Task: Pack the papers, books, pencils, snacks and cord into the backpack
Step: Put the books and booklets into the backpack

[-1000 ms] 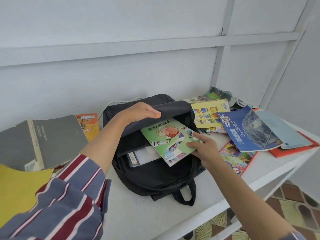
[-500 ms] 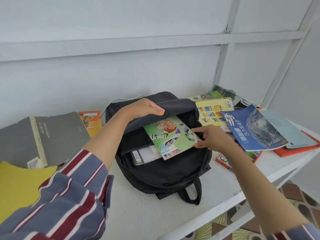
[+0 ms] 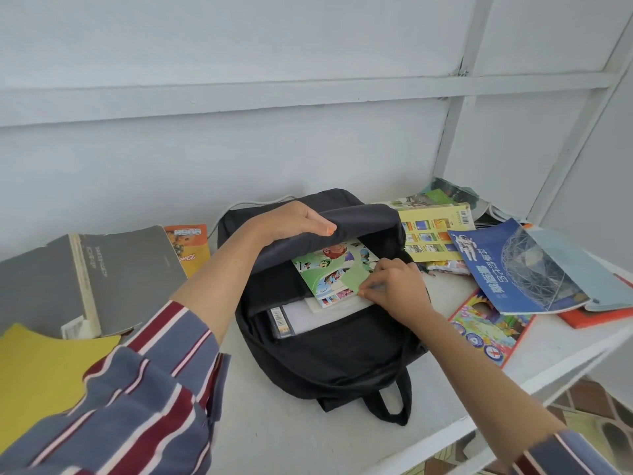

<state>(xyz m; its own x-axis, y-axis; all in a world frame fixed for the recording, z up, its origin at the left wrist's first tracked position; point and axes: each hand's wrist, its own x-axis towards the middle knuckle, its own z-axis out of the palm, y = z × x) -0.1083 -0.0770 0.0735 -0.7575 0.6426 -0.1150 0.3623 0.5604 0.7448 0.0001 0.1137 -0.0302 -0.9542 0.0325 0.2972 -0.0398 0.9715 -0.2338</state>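
A black backpack (image 3: 342,365) lies open on the white table (image 3: 308,440). My left hand (image 3: 291,221) grips the upper flap of its opening and holds it up. My right hand (image 3: 394,289) pinches the near corner of a green picture book (image 3: 329,272) that is halfway inside the opening. Under the green book lie white papers (image 3: 308,315) and a flat thing with a barcode (image 3: 280,318), both inside the bag. A white cord (image 3: 253,202) runs behind the backpack.
On the left lie a thick grey book (image 3: 85,275), an orange booklet (image 3: 190,245) and a yellow sheet (image 3: 37,375). Right of the bag lie a yellow book (image 3: 435,238), a blue book (image 3: 513,269), a colourful booklet (image 3: 486,327) and a red book (image 3: 589,317). The table edge runs at lower right.
My right hand has pushed the green picture book deeper into the backpack and shifted to its near corner. My left hand keeps the flap raised.
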